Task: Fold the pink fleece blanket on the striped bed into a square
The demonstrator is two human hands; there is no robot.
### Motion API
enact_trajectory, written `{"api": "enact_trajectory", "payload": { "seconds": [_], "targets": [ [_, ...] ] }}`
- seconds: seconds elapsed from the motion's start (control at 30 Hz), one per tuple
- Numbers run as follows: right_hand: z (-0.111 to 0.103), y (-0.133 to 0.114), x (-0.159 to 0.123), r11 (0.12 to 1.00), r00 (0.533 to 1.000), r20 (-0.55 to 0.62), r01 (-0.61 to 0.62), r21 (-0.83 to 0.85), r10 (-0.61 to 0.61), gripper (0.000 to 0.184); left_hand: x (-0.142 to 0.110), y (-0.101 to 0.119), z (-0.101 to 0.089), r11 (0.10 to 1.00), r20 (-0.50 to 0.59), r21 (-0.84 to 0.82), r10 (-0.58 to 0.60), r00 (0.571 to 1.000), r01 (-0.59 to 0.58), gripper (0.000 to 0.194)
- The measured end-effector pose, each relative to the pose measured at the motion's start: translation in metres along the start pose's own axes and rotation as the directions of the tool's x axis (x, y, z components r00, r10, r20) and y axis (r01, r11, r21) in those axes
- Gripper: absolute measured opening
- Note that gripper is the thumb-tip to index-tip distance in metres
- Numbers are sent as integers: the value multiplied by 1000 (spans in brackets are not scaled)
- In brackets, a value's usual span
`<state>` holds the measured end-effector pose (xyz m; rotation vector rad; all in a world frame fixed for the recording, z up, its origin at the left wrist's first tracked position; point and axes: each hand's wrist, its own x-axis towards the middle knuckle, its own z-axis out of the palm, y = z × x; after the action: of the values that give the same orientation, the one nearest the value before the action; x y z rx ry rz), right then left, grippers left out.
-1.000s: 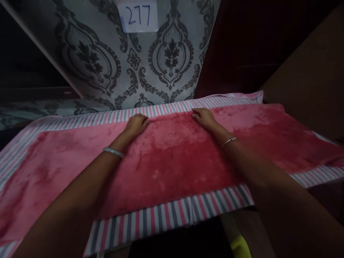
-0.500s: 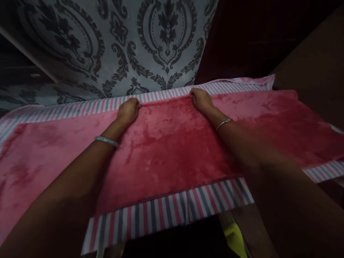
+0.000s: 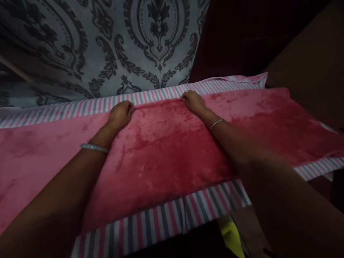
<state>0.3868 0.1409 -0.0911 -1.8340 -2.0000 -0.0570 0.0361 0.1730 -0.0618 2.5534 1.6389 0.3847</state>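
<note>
Head view, read from the left: a red plush blanket (image 3: 161, 161) lies spread over a striped cloth (image 3: 150, 95), its left end running out of sight, so I cannot tell how that end lies. Along the far edge, left of the middle, my left hand (image 3: 120, 114) has its fingers curled narrow, fingertips and thumb close together on the blanket's border, and I take it to be gripping the plush there. Between the hands that border stands as a slim raised ridge, just inside the striped band. My right hand (image 3: 194, 102) is likewise drawn in narrow, thumb and fingers pinching the same border. I judge the laying-out to be well along: the plush sits broadly flat, with stripes showing along both the far and near edges. What seems left is the finer part: the held stretch is not yet let go, the near edge has a crease around its middle, and the cloth's far right corner is rumpled. Whether blanket and cloth are stitched together I cannot tell. Beyond the far edge rises a patterned panel (image 3: 158, 39); below the near edge, right of the middle, a yellow object (image 3: 232, 238) shows, too dim to identify.
</note>
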Motion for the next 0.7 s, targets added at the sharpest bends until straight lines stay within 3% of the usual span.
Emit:
{"api": "enact_trajectory", "payload": {
  "seconds": [0.17, 0.27, 0.37, 0.47, 0.53, 0.6, 0.7],
  "targets": [
    [-15, -9, -16, 999, 999, -6, 45, 0, -45, 42, -1, -5, -4, 999, 16, -26, 25, 1000, -24, 41],
    [-37, -28, -49, 994, 994, -4, 106, -25, -107, 52, -16, 3, -15, 998, -14, 1, 68, 998, -68, 56],
    [-61, -56, -110, 984, 983, 60, 177, -25, -175, 54, -63, 24, -26, 973, 22, 11, 232, 972, -232, 67],
    [-76, -77, -183, 974, 967, 140, 220, -45, -212, 54, -135, 48, -26, 913, 153, -29, 406, 901, -406, 68],
    [-76, -81, -223, 975, 964, 176, 214, -63, -200, 53, -180, 56, -20, 892, 210, -51, 449, 869, -449, 66],
    [-71, -78, -248, 980, 969, 177, 185, -73, -170, 52, -210, 56, -13, 900, 197, -31, 431, 880, -434, 62],
    [-61, -70, -256, 985, 980, 139, 155, -75, -144, 51, -226, 54, -9, 916, 176, 2, 394, 902, -400, 58]
  ]
}}
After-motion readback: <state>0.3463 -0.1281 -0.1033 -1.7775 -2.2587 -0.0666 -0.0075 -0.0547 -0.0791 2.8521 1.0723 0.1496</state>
